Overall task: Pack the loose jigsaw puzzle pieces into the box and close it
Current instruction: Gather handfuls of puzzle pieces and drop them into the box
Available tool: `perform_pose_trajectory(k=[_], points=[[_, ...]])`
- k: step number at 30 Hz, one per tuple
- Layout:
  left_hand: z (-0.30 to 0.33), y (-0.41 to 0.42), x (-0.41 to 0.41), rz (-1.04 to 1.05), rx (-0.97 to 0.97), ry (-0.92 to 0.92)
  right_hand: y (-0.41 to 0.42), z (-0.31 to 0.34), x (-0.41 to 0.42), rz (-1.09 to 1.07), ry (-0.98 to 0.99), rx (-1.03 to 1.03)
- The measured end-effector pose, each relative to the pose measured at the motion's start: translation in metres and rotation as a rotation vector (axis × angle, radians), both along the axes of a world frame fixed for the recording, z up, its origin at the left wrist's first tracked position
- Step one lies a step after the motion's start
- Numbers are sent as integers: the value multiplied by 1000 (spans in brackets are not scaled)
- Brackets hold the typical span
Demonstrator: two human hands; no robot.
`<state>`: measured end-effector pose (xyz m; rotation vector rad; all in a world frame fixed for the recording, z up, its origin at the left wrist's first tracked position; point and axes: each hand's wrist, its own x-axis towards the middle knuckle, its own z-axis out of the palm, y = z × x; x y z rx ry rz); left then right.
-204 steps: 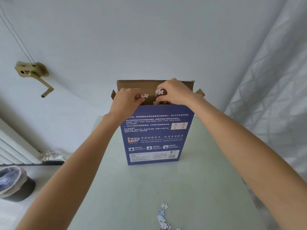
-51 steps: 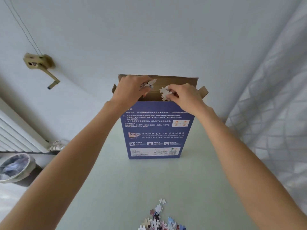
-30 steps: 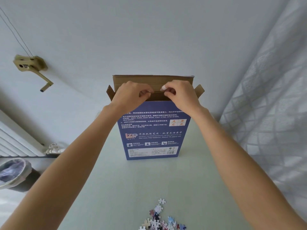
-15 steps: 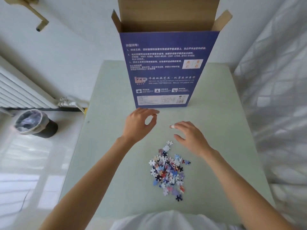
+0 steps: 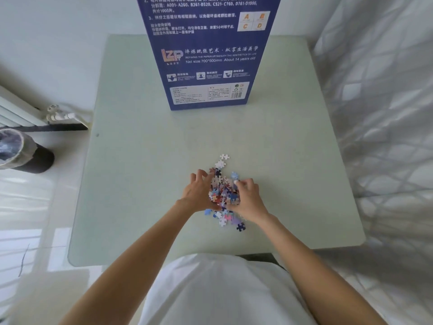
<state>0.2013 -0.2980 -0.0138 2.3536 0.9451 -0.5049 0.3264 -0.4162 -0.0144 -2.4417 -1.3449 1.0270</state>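
1. Mid-task: a pile of loose puzzle pieces (image 5: 223, 192) lies on the table (image 5: 145, 174), between the two hands
2. Left hand (image 5: 197, 193) cups the pile's left flank, fingers curled against the pieces; right hand (image 5: 248, 198) does the same on the right, fingertips (image 5: 236, 182) bent over the pile's top edge
3. Looks like a two-handed scoop; whether any pieces are off the table yet I can't tell, the hands hide the base of the pile
4. Stragglers outside the grasp: two white pieces (image 5: 222, 161) just beyond the fingertips, a few more near the wrists incl. a dark blue piece (image 5: 240, 227)
5. Box (image 5: 208, 57) stands upright well beyond the fingers, near the table's far edge; its top is out of frame, so flap state and fill are unknown
6. Left to do, by my estimate: carry this load over, sweep up the stragglers, close the box
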Motion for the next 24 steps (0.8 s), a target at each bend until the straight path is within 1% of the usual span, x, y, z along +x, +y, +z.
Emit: perform_pose_trajectory(k=[4, 9, 13, 16, 19, 21, 24], points=[[-7, -10, -8, 41, 16, -61, 0, -7, -16, 202, -129, -5], [-9, -11, -12, 106, -3, -142, 11, -8, -4, 182, -170, 59], [-10, -12, -13, 144, -9, -171, 32, -6, 12, 338, -299, 41], [-10, -14, -14, 142, -33, -169, 52, -4, 22, 505, -276, -35], [-10, -19, -14, 137, -72, -126, 65, -5, 25, 599, -226, -86], [-9, -22, -12, 161, -54, -108, 66, -6, 26, 627, -231, -48], [-10, -24, -10, 201, 2, -119, 58, -7, 26, 619, -244, 90]])
